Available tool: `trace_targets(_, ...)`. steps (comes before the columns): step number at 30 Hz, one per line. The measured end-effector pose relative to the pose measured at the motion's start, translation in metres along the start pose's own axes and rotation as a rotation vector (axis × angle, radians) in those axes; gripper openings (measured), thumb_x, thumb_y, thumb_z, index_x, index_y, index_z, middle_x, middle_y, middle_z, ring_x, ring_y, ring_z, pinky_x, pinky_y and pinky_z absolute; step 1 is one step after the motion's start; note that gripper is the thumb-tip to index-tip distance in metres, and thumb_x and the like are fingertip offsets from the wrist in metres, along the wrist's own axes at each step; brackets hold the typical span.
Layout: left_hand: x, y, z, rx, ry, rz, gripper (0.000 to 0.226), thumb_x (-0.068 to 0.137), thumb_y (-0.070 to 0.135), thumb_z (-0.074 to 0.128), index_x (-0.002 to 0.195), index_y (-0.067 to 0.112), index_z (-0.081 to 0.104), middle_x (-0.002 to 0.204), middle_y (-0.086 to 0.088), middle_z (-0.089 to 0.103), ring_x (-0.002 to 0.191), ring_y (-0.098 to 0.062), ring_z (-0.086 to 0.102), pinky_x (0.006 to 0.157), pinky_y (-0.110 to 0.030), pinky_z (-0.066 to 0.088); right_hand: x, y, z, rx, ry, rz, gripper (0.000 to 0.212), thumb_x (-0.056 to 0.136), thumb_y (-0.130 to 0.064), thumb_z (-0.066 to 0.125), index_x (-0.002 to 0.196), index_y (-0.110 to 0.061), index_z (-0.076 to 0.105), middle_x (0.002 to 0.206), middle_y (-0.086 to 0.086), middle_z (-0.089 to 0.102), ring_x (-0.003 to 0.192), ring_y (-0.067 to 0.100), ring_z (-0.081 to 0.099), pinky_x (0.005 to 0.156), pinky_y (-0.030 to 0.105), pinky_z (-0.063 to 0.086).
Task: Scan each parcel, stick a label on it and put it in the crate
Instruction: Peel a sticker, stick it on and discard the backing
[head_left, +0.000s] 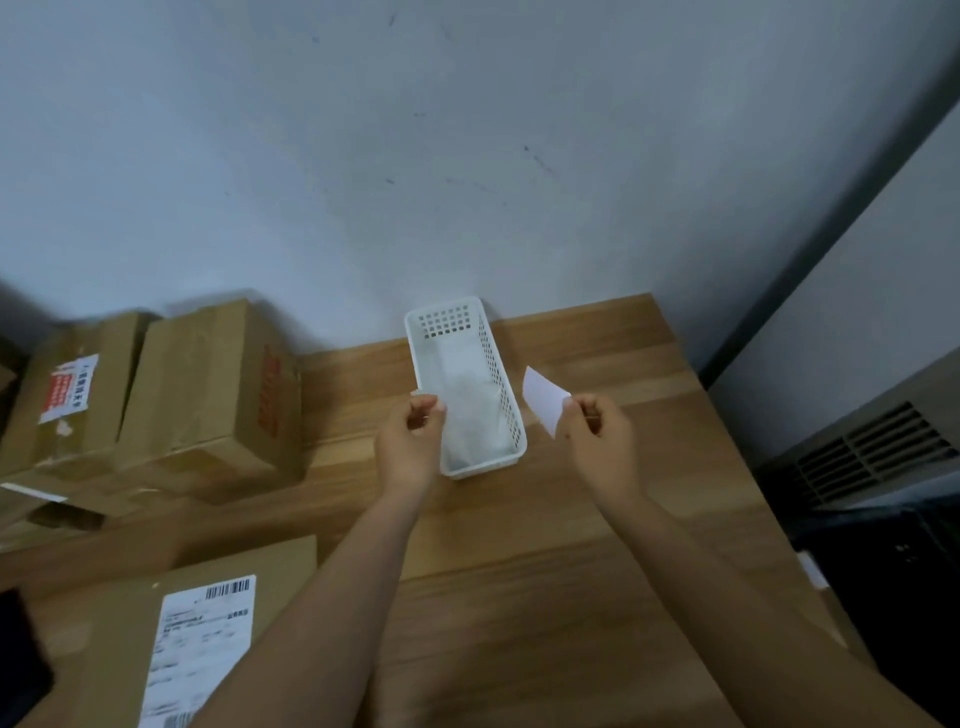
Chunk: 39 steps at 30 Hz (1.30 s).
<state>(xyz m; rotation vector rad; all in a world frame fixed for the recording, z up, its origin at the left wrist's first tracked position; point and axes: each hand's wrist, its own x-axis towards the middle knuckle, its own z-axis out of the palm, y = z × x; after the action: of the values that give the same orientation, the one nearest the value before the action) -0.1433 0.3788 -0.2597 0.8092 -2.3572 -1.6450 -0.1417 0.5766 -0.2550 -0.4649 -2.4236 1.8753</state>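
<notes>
Label pinched in the right hand, just right of the crate on the bench. Crate's long axis runs away from the person; a pale parcel lies inside along it. Left hand curls at the crate's left rim, grip unclear.

No wording is legible. The near cardboard box carries a shipping label with barcodes, its lines blurred. The far left box has a red-and-white sticker and the middle box red print, both unreadable. The right hand pinches a plain white label
</notes>
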Motion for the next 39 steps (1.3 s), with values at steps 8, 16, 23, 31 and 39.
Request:
trace_targets(8, -0.001, -0.008, -0.005, 0.141, -0.047, 0.109, 0.018, 0.091, 0.025, 0.065, 0.108, 0.021, 0.068, 0.102, 0.011, 0.065, 0.094, -0.005, 0.058, 0.071, -0.004, 0.038, -0.001, 0.004, 0.028, -0.017, -0.098, -0.065, 0.013, 0.095, -0.022, 0.056, 0.088, -0.014, 0.064, 0.081, 0.003, 0.068, 0.077, 0.019, 0.064, 0.067, 0.032, 0.050)
trace_targets(16, -0.042, -0.013, -0.072, -0.078, -0.211, 0.114, 0.020, 0.097, 0.026, 0.056, 0.099, 0.015, 0.072, 0.089, 0.005, 0.073, 0.083, -0.007, 0.067, 0.075, -0.023, 0.054, -0.068, -0.013, 0.076, -0.192, -0.285, -0.414, 0.009, 0.095, -0.022, 0.058, 0.090, -0.019, 0.064, 0.085, -0.008, 0.062, 0.075, 0.003, 0.056, 0.063, 0.010, 0.039)
trace_targets(23, -0.071, -0.044, -0.161, -0.415, -0.216, -0.094, 0.014, 0.092, 0.014, 0.064, 0.099, 0.002, 0.067, 0.079, -0.004, 0.069, 0.079, -0.017, 0.067, 0.075, -0.030, 0.058, -0.161, -0.017, 0.124, -0.289, -0.424, -0.631, 0.022, 0.092, -0.017, 0.063, 0.113, -0.018, 0.070, 0.100, -0.005, 0.059, 0.089, 0.001, 0.056, 0.080, 0.014, 0.045)
trace_targets(31, -0.096, -0.103, -0.259, -0.362, -0.274, -0.114, 0.009, 0.090, 0.019, 0.067, 0.097, 0.015, 0.070, 0.097, -0.013, 0.070, 0.094, -0.022, 0.067, 0.080, -0.032, 0.057, -0.258, -0.021, 0.156, -0.276, -0.233, -0.376, 0.015, 0.092, -0.024, 0.063, 0.105, -0.019, 0.066, 0.105, -0.006, 0.056, 0.085, -0.002, 0.054, 0.068, 0.007, 0.041)
trace_targets(39, -0.142, -0.140, -0.297, -0.426, -0.259, -0.161, 0.002, 0.089, 0.011, 0.067, 0.091, 0.010, 0.067, 0.089, -0.010, 0.070, 0.082, -0.014, 0.065, 0.071, -0.027, 0.056, -0.314, -0.014, 0.166, -0.341, -0.214, -0.197, 0.010, 0.093, -0.027, 0.062, 0.087, -0.018, 0.060, 0.090, -0.007, 0.054, 0.077, 0.006, 0.055, 0.058, 0.008, 0.041)
